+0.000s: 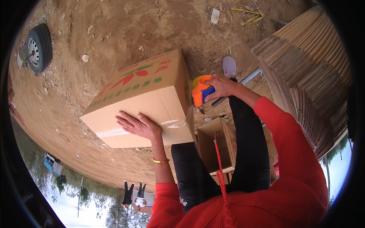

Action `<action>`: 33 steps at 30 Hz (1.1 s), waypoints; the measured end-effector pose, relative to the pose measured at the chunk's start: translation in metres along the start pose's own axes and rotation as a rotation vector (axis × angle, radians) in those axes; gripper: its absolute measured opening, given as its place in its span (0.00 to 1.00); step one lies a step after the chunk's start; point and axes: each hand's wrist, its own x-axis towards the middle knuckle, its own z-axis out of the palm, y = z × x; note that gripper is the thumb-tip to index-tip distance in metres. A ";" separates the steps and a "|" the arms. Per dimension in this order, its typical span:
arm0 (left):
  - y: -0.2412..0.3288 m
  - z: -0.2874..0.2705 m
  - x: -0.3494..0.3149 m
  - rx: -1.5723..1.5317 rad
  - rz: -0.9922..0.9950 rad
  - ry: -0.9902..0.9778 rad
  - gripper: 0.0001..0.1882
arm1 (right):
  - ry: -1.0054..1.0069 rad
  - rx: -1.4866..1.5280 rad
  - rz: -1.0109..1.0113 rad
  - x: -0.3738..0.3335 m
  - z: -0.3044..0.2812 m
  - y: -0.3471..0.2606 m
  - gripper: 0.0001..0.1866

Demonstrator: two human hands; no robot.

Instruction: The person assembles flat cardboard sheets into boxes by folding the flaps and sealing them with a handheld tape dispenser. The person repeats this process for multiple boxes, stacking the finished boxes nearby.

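Observation:
A brown cardboard box [152, 102] with red and green printing lies in front of me, near my left knee. Clear tape [114, 132] runs along the seam of the face turned toward me. My left hand [140, 126] lies flat on that face, fingers spread. My right hand [221, 86] grips an orange and blue tape dispenser [199, 92] beside the box's right side. Whether the dispenser touches the cardboard I cannot tell.
Between my legs stands an open cardboard box [215, 146]. Flattened cardboard [304, 64] is stacked at the right, near a metal pole [251, 76]. A wheel [39, 48] lies far left on bare earth. Two people [134, 195] show at the lower left.

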 end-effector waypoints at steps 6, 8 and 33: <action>0.001 0.001 -0.001 -0.022 0.008 0.016 0.39 | -0.018 0.016 0.137 0.024 0.008 0.038 0.42; -0.001 0.003 -0.001 -0.018 0.014 0.022 0.38 | -0.060 -0.026 0.176 0.034 0.010 0.039 0.42; 0.009 0.002 0.002 0.023 -0.020 -0.008 0.38 | 0.192 -0.123 1.103 0.058 0.103 -0.074 0.15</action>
